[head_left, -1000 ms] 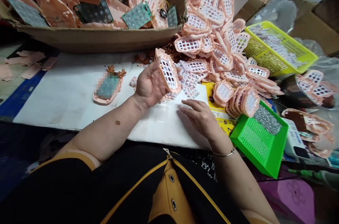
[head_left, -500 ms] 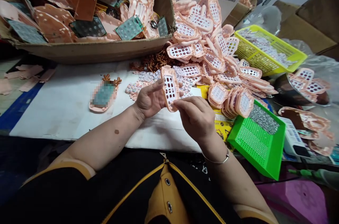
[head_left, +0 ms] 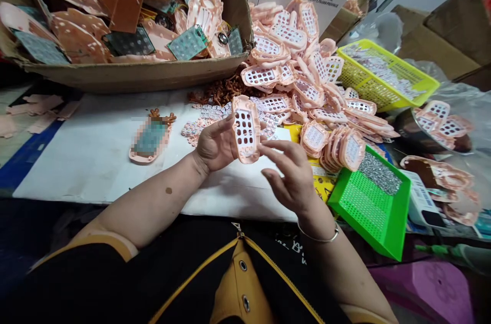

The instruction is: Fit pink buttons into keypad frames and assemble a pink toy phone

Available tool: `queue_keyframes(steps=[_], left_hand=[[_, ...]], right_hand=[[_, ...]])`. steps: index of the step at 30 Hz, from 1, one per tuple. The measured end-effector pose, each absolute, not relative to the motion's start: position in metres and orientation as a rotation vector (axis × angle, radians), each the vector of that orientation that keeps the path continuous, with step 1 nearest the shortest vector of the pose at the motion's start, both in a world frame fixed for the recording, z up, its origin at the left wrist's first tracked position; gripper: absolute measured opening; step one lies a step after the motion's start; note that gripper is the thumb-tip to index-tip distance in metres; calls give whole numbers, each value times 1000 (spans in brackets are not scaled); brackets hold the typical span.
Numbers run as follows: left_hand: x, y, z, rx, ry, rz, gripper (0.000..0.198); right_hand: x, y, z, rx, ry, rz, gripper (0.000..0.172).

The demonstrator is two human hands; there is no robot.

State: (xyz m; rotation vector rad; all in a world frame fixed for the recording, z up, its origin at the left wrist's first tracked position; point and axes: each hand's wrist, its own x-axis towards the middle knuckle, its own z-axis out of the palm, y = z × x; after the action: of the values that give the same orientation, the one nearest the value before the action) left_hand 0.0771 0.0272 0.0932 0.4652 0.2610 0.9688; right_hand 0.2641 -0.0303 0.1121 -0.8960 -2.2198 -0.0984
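Clasped in left hand [head_left: 217,149] over white worktop [head_left: 230,192]: one pink shell [head_left: 247,153], apparently already fitted with white perforated panel [head_left: 244,128] but seemingly unfilled within; near its lower edge, right hand [head_left: 292,173], unclasped, fingers apart, contact unclear.

We are losing part of the left hand [head_left: 215,147] behind the pink shell [head_left: 246,131]. Blurred squares are covering the antlered piece [head_left: 150,139] from us. The top edge is cropping our cardboard box [head_left: 134,74]. Perhaps we are seeing screws [head_left: 379,175], too tiny to tell.
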Motion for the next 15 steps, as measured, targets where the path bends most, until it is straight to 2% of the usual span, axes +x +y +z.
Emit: queue_keyframes(steps=[10, 15], left_hand=[[79, 25, 97, 504, 277, 990, 46], [73, 30, 101, 422, 301, 1053, 49]], right_hand=[[252, -35, 98, -921, -2225, -176, 46], [288, -14, 90, -1246, -1968, -183, 35]])
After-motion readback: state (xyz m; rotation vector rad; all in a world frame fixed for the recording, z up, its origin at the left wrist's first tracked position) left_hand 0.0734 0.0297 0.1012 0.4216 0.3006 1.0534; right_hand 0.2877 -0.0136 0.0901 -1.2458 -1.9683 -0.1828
